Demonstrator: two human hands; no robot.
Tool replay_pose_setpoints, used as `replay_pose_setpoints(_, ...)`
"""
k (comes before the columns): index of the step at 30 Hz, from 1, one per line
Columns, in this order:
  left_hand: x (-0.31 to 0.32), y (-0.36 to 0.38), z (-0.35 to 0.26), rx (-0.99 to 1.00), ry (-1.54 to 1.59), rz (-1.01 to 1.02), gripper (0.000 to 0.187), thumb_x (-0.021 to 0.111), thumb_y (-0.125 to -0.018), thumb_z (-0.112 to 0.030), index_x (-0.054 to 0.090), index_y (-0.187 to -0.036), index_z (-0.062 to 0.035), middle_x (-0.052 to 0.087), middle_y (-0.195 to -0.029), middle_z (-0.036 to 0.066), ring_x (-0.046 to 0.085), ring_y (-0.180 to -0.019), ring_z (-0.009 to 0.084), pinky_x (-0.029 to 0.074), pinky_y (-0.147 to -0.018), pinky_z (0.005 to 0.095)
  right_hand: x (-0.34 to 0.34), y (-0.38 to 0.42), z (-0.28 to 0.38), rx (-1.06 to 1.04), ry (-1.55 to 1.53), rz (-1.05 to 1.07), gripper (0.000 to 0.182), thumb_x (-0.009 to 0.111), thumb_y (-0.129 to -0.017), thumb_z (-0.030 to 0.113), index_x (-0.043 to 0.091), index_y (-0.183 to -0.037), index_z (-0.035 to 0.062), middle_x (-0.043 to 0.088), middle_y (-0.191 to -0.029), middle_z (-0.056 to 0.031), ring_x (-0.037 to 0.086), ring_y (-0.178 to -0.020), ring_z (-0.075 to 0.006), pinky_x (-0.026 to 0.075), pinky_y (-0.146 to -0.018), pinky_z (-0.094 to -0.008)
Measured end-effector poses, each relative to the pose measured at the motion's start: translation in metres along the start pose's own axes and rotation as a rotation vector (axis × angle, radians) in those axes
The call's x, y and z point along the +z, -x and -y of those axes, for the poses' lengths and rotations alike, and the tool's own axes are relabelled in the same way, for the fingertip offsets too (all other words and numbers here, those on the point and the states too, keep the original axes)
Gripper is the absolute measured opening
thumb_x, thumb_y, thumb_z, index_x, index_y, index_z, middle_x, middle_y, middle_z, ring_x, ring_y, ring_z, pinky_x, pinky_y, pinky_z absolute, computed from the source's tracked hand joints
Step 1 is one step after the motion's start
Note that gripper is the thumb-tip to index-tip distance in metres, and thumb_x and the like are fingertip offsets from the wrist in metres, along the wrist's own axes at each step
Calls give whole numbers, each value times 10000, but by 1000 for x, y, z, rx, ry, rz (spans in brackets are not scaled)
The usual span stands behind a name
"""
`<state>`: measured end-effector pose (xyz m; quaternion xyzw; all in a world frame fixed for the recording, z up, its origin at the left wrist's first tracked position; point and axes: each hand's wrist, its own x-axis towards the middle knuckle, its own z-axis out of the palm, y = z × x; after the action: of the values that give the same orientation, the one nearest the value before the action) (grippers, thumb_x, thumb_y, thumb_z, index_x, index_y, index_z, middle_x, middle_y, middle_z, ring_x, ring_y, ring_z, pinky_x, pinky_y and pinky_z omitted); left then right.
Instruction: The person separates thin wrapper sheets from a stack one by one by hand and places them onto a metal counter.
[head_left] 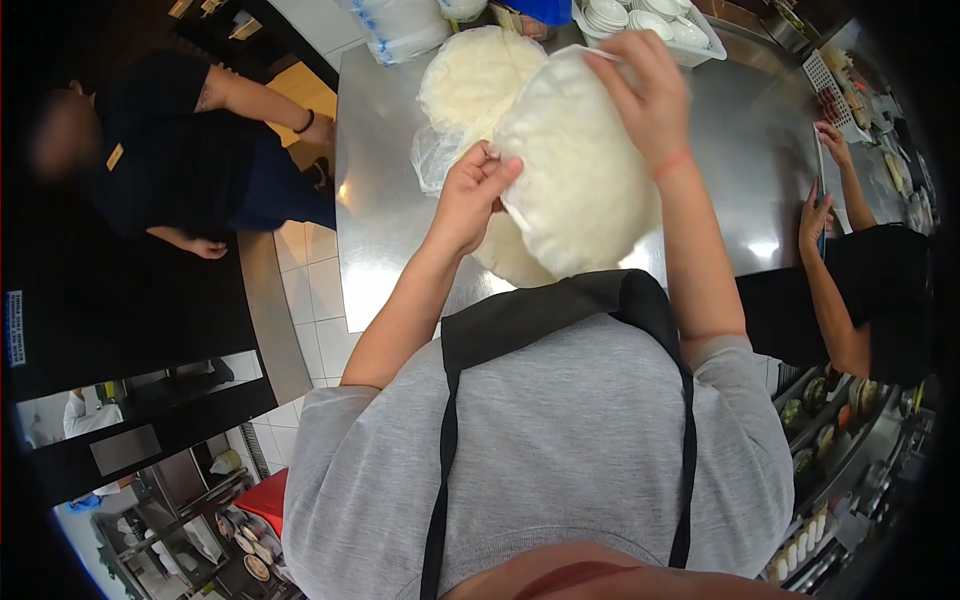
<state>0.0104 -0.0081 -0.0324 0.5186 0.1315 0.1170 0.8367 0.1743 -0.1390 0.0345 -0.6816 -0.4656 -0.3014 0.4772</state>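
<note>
A large, round, thin whitish sheet (585,165), like a flatbread or wrapper, is held up over the steel table and hides part of it. My left hand (478,195) pinches its left edge between thumb and fingers. At its upper right edge, my right hand (645,95) grips the rim with fingers bent. Behind it lies another pale round piece or stack (475,80), with crumpled clear plastic (433,160) beneath. Part of a further pale round (510,252) shows on the table below the held sheet.
The steel table (385,230) bears plastic-wrapped packs (395,25) and a white basket (705,50) of white dishes at the back. A person in dark clothes (170,150) stands left. On the right, another person's hands (818,220) hold a flat, thin object.
</note>
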Motion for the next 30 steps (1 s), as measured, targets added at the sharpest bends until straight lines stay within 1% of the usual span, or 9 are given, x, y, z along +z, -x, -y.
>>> replay_pose_setpoints(4, -63, -27, 52, 15, -94, -130, 211, 579, -854, -122, 501, -1036, -50, 620, -808, 20, 605, -733, 111, 502, -652, 263, 43, 41, -34, -26, 129, -6, 176, 670, -748, 109, 573, -865, 20, 570, -813, -60, 546, -702, -213, 436, -653, -280)
replay_pose_setpoints(6, -88, -28, 70, -93, -184, -251, 272, 591, -846, -124, 463, -1075, -50, 604, -856, 38, 599, -749, 124, 509, -654, 279, 47, 71, -15, 189, -58, 249, 191, 676, -734, 145, 551, -833, 40, 557, -802, -60, 540, -743, -200, 445, -671, -296)
replay_pose_setpoints(8, -87, -19, 67, -163, -156, -263, 324, 598, -834, -105, 436, -1109, -50, 591, -890, 47, 594, -759, 126, 508, -653, 276, 59, 103, 1, 605, -420, 711, 159, 656, -754, 125, 542, -824, 39, 551, -779, -66, 540, -704, -173, 449, -650, -281)
replay_pose_setpoints(10, -84, -11, 64, -235, -126, -272, 377, 605, -823, -87, 410, -1144, -50, 578, -923, 56, 589, -769, 129, 508, -653, 273, 71, 135, 10, 597, -495, 779, 162, 652, -776, 118, 540, -860, 36, 503, -677, -1, 483, -635, -84, 434, -618, -243)
replay_pose_setpoints(13, -86, -2, 67, -275, -292, -249, 487, 625, -769, -17, 369, -1183, -35, 557, -930, 83, 583, -759, 151, 517, -633, 280, 79, 161, 21, 636, -545, 852, 153, 644, -779, 110, 547, -873, 40, 511, -726, -18, 487, -646, -93, 433, -623, -243)
replay_pose_setpoints(17, -93, 5, 73, -235, -155, -212, 510, 608, -740, 41, 375, -1188, -33, 558, -921, 91, 579, -751, 142, 505, -653, 269, 78, 174, 20, 581, -515, 826, 154, 639, -781, 104, 557, -896, 44, 510, -792, -30, 489, -680, -97, 431, -640, -239)
replay_pose_setpoints(23, -91, 13, 71, -162, -50, -143, 500, 587, -740, 67, 390, -1185, -49, 556, -924, 63, 573, -754, 127, 482, -658, 243, 71, 173, 32, 701, -596, 825, 170, 644, -765, 120, 570, -902, 52, 500, -860, -61, 526, -734, -164, 447, -695, -265)
replay_pose_setpoints(28, -82, 16, 70, -165, 49, -181, 487, 591, -760, 58, 399, -1189, -71, 555, -927, 29, 571, -794, 123, 482, -698, 238, 71, 181, 36, 427, -729, 860, 125, 620, -806, 137, 580, -899, 64, 484, -890, -37, 492, -847, -138, 398, -779, -244)
replay_pose_setpoints(30, -82, 15, 71, -180, 145, -188, 526, 619, -733, 41, 386, -1194, -62, 554, -943, 43, 562, -785, 132, 460, -701, 251, 69, 182, 36, 595, -759, 864, 128, 616, -817, 155, 585, -909, 71, 487, -948, -39, 495, -893, -175, 403, -808, -259)
